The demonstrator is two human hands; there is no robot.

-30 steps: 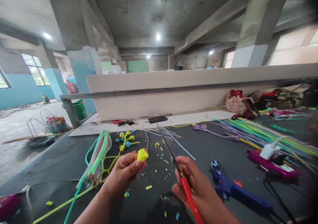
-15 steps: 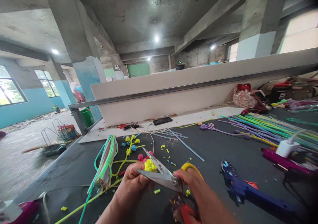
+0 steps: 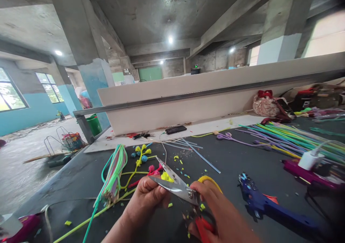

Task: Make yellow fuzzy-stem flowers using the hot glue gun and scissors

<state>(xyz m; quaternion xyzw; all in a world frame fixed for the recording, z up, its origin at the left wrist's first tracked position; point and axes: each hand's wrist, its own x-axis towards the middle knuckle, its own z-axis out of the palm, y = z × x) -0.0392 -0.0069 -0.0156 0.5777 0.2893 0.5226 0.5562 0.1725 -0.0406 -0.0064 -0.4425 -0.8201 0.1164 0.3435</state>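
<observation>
Scissors (image 3: 185, 192) with steel blades and a yellow handle loop are gripped in my right hand (image 3: 215, 203). Their blades stand apart around a fluffy yellow piece (image 3: 167, 177), which my left hand (image 3: 145, 200) pinches between closed fingers. A red handle (image 3: 203, 228) shows under my right fingers; whether it belongs to the scissors I cannot tell. Just beyond the blades lie a yellow stem with fluffy buds (image 3: 140, 160) and a pink-red budded stem (image 3: 153, 170). Small yellow clippings (image 3: 170, 205) lie on the dark table between my hands.
A bundle of green and pink fuzzy stems (image 3: 114, 174) lies left. On the right are a blue glue gun-like tool (image 3: 275, 207), a purple power strip (image 3: 293, 171) with a white charger (image 3: 309, 160), and many coloured stems (image 3: 285, 137). A phone (image 3: 176, 129) rests by the white partition (image 3: 172, 117).
The yellow piece has moved slightly right and away from me, deeper between the scissor blades, and less of it shows. Both hands keep their hold. The view has shifted slightly.
</observation>
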